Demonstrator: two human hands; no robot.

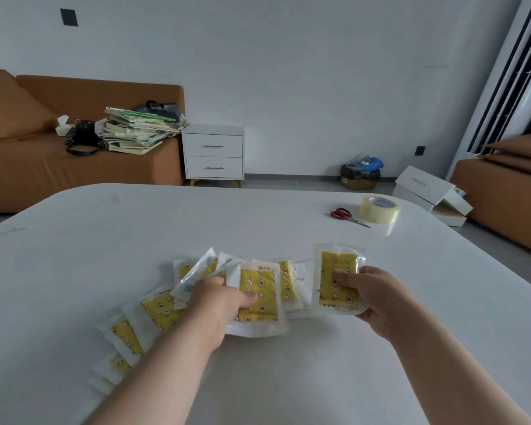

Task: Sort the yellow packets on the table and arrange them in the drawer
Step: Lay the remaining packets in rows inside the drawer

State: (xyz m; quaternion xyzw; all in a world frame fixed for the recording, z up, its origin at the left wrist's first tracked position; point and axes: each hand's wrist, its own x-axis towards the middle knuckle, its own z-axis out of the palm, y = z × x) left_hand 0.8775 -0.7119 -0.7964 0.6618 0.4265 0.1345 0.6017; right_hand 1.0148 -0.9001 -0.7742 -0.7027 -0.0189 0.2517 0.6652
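Observation:
Several yellow patterned packets in clear wrappers lie fanned across the near part of the white table (pixel 258 222). My left hand (pixel 218 305) grips one packet (pixel 259 292) in the middle of the spread, thumb on top of it. My right hand (pixel 371 296) holds a separate packet (pixel 337 279) upright at the right end, thumb on its yellow face. More packets (pixel 154 311) overlap in a row trailing toward the lower left, partly hidden under my left forearm. A white two-drawer nightstand (pixel 214 154) stands against the far wall with both drawers closed.
Red-handled scissors (pixel 345 215) and a roll of clear tape (pixel 380 209) lie at the table's far right. A brown sofa (pixel 43 167) with stacked books and a black bag is at the back left. A loose white drawer (pixel 423 185) rests on the floor at right.

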